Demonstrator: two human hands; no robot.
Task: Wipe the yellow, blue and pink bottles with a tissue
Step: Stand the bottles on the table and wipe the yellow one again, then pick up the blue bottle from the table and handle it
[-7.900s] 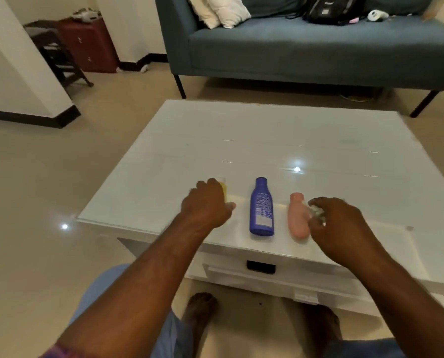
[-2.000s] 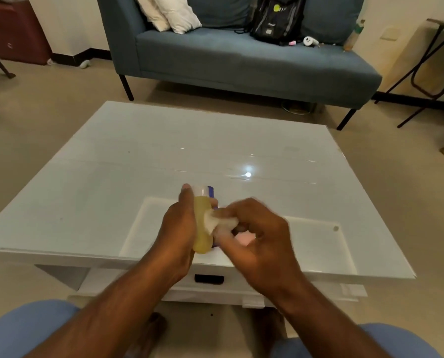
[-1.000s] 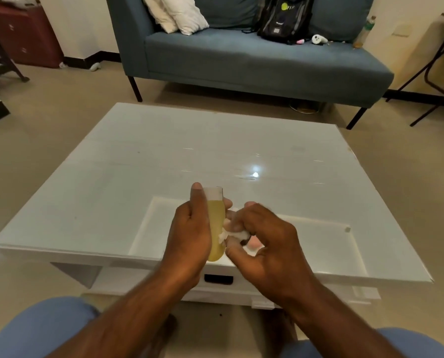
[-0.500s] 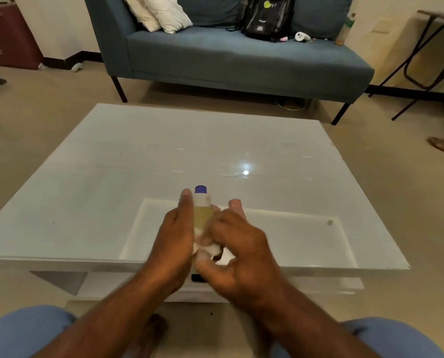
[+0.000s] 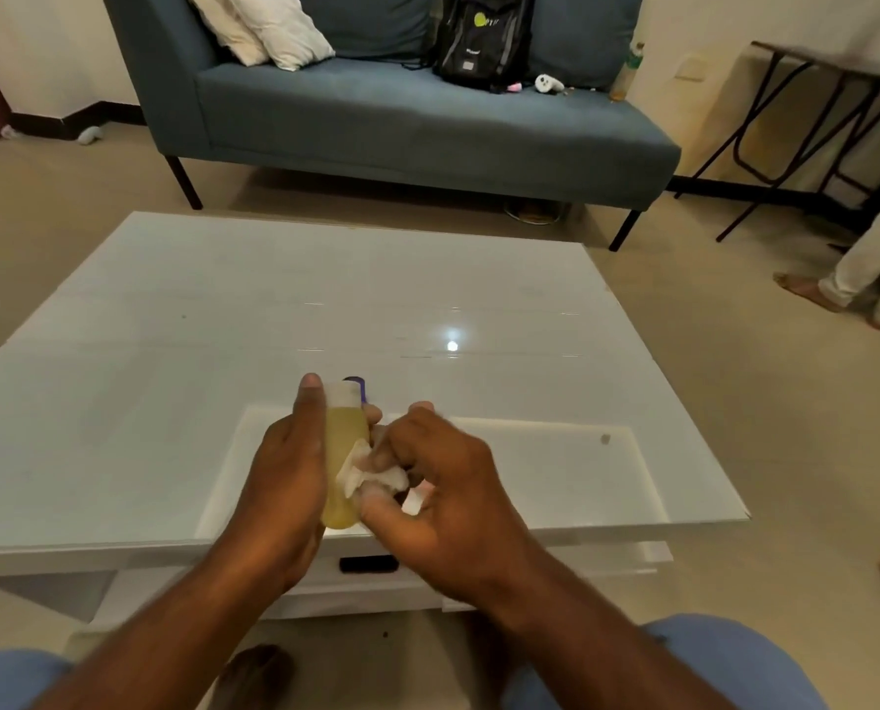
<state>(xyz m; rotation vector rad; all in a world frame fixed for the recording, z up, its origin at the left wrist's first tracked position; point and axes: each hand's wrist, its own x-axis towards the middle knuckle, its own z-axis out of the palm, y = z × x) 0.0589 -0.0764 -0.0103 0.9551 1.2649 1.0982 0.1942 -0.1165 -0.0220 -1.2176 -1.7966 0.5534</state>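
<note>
Fingers of the left hand [image 5: 284,468] curl round the yellow bottle [image 5: 345,453], held upright above the near edge of the worktop [image 5: 171,351], thumb up along its side. Right hand [image 5: 443,499] fingers pinch a crumpled tissue [image 5: 371,474] against the bottle's lower side. Behind these fingers only the blue bottle [image 5: 357,385] cap peeks out; the pink bottle is hidden.

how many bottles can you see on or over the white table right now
2 for sure: the yellow bottle gripped in the left hand, and the blue bottle, only its cap peeking out behind it. The hands may hide a third.
</note>
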